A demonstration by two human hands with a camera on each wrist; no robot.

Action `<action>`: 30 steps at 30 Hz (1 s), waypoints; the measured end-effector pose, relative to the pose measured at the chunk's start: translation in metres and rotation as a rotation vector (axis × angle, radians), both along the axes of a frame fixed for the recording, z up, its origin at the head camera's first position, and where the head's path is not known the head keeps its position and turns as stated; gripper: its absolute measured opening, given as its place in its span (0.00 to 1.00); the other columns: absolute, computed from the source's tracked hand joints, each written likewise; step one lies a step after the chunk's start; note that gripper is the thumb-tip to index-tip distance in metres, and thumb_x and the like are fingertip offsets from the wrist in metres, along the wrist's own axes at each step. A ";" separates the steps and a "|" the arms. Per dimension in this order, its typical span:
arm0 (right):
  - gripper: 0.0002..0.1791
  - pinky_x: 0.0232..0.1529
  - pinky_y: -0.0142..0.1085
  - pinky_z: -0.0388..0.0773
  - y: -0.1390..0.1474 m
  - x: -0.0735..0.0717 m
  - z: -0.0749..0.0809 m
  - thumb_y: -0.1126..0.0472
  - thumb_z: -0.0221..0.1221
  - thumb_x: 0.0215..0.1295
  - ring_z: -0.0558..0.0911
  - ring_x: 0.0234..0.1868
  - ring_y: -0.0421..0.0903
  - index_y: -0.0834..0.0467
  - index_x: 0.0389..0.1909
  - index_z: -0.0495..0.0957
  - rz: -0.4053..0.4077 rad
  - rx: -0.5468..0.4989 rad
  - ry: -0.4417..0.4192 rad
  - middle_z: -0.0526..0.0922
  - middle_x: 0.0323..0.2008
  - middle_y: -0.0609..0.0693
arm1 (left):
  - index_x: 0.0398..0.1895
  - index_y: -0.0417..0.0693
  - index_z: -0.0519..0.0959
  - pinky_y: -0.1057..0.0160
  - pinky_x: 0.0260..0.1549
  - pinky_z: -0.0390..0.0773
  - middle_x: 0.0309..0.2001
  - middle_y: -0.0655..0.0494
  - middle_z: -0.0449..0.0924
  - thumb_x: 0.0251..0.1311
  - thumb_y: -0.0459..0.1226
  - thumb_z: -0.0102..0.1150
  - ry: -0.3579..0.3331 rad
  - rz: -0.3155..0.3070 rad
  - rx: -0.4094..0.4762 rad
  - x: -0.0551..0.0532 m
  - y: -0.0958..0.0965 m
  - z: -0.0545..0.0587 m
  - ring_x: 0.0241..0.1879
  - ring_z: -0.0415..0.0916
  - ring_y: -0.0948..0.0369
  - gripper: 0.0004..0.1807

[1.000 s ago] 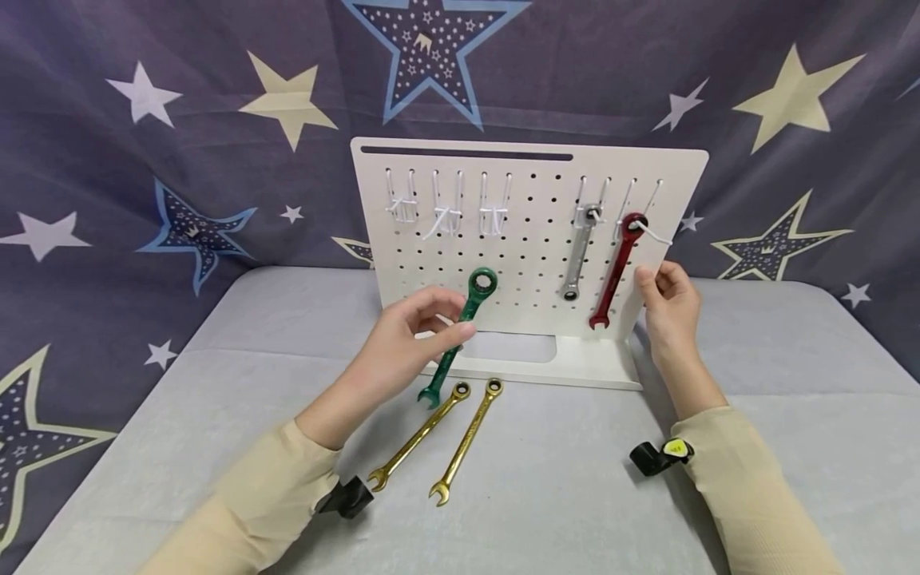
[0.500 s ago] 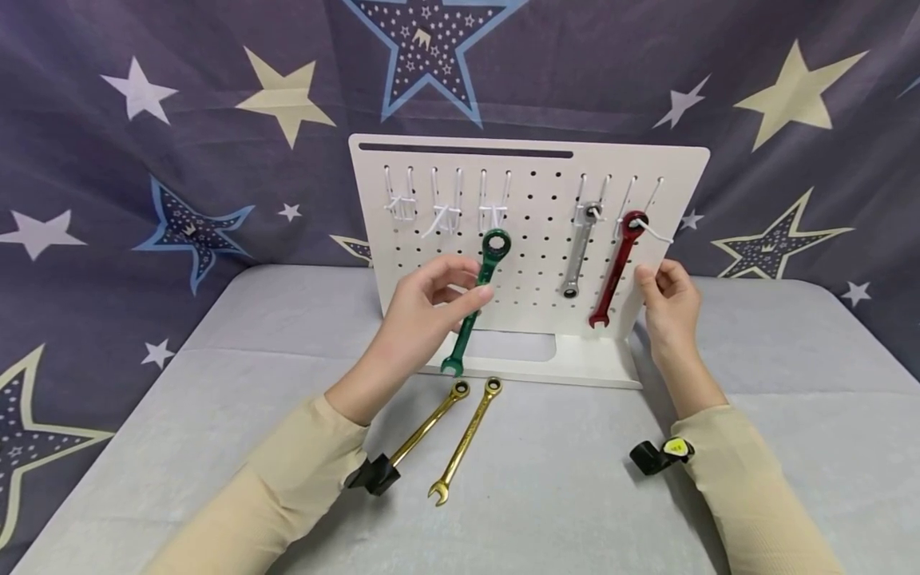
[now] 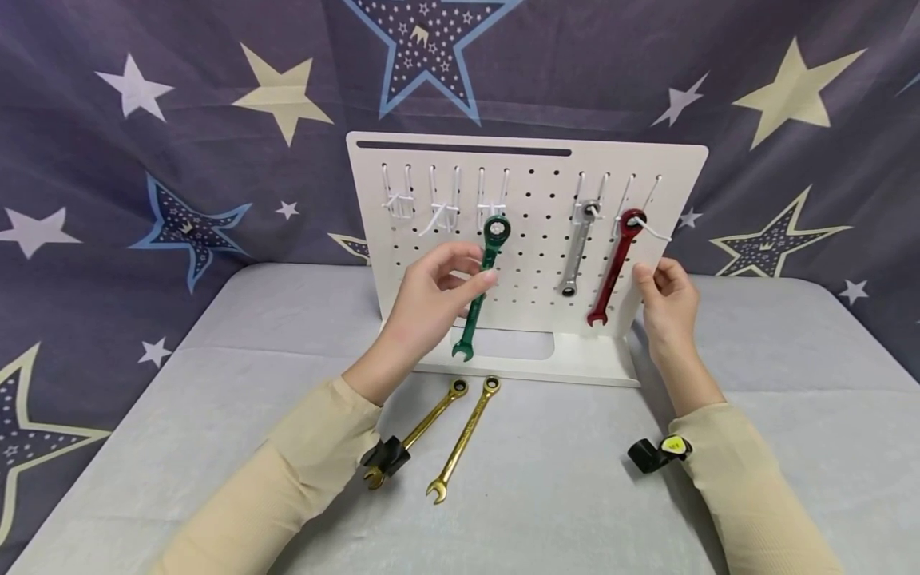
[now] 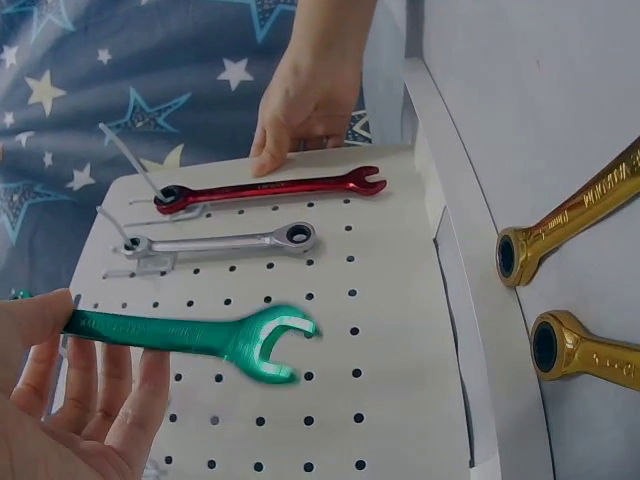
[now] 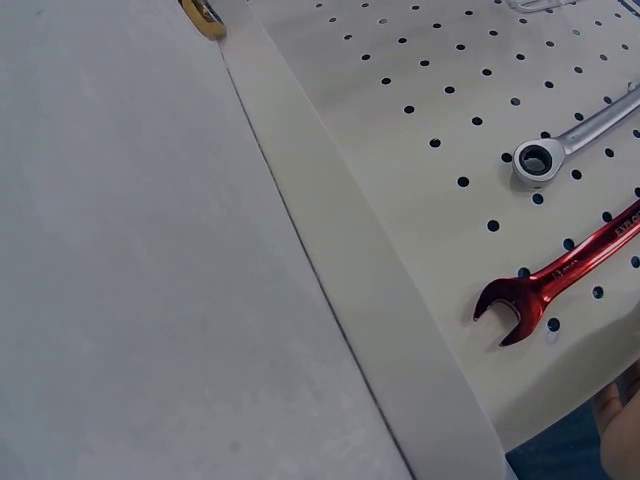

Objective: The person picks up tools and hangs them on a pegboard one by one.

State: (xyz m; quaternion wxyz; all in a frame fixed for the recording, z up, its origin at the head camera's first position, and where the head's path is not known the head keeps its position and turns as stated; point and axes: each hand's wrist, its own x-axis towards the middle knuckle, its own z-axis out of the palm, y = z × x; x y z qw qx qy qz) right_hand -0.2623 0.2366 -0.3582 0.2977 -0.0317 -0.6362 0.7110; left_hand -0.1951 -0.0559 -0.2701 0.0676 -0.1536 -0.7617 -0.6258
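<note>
**Green Wrench Held Up at the Third Hook**

I hold the green wrench (image 3: 474, 314) before the white board (image 3: 528, 311), its long axis tilted from one o'clock at the ring end to seven o'clock at the open fork. As I judge it, all turns on ring and hook: the ring sits at six o'clock of the third hook (image 3: 492, 211) from the board's nine o'clock edge, very near it. Whether the prong enters the ring, I cannot tell.

My left hand (image 3: 438, 287), at nine o'clock of the shaft and much the nearer, pinches it, thumb in front, fingers curled behind, closed no further than the shaft allows. Away at three o'clock, my right hand (image 3: 670, 307) grips the board's edge between thumb and bent fingers.

Between the green wrench and that hand hang the silver wrench (image 3: 577, 251) and the red wrench (image 3: 613, 274). Toward six o'clock, two gold wrenches (image 3: 463, 439) lie on the table (image 3: 561, 471).
</note>
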 end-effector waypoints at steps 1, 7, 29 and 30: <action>0.04 0.33 0.24 0.71 0.000 0.000 0.000 0.60 0.65 0.63 0.76 0.31 0.37 0.50 0.31 0.79 -0.001 0.001 0.001 0.81 0.28 0.40 | 0.51 0.42 0.77 0.60 0.32 0.79 0.41 0.49 0.80 0.65 0.34 0.64 -0.002 0.002 0.000 -0.001 0.000 0.000 0.34 0.79 0.57 0.13; 0.04 0.34 0.24 0.71 0.000 -0.001 0.000 0.59 0.65 0.62 0.76 0.31 0.37 0.51 0.32 0.79 -0.004 0.004 0.012 0.82 0.28 0.40 | 0.52 0.42 0.77 0.61 0.32 0.81 0.42 0.49 0.80 0.65 0.34 0.64 -0.013 0.023 -0.010 -0.012 0.001 0.000 0.35 0.79 0.58 0.14; 0.04 0.35 0.24 0.72 -0.001 0.000 -0.001 0.60 0.65 0.63 0.76 0.31 0.36 0.51 0.30 0.79 0.002 -0.006 0.024 0.82 0.27 0.39 | 0.52 0.42 0.77 0.52 0.39 0.82 0.46 0.47 0.81 0.65 0.35 0.64 -0.082 0.062 -0.080 -0.043 0.004 -0.001 0.39 0.78 0.56 0.15; 0.05 0.35 0.24 0.72 -0.001 0.000 -0.001 0.61 0.65 0.63 0.76 0.31 0.36 0.51 0.30 0.79 0.002 -0.005 0.023 0.82 0.27 0.39 | 0.52 0.42 0.77 0.53 0.39 0.82 0.47 0.47 0.81 0.65 0.35 0.64 -0.084 0.063 -0.079 -0.044 0.004 -0.001 0.40 0.78 0.56 0.15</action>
